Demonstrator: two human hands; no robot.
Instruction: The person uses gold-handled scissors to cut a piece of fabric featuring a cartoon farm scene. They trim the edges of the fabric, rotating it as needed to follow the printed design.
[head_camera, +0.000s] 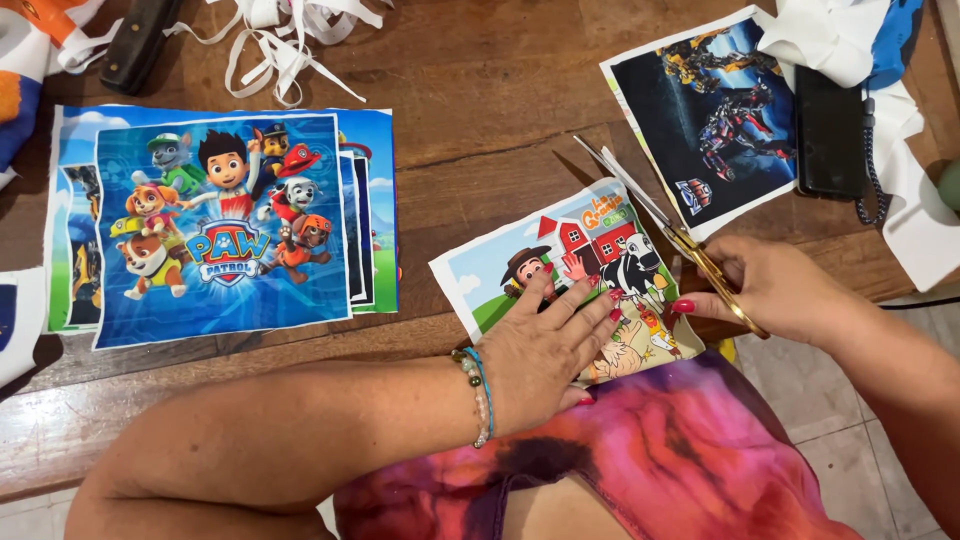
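My left hand (545, 345) lies flat, fingers spread, on a printed cloth picture of a farm with a barn and a cow (580, 262), pressing it against the wooden table's front edge. My right hand (775, 290) grips gold-handled scissors (655, 215), whose open blades run along the farm picture's right edge, pointing away from me.
A stack of blue cartoon-dog prints (225, 225) lies at the left. A dark robot print (715, 110) sits at the back right beside a black phone (828, 130) and white cloth scraps (285, 40). A dark case (135, 45) is at the back left on the wooden table (480, 110).
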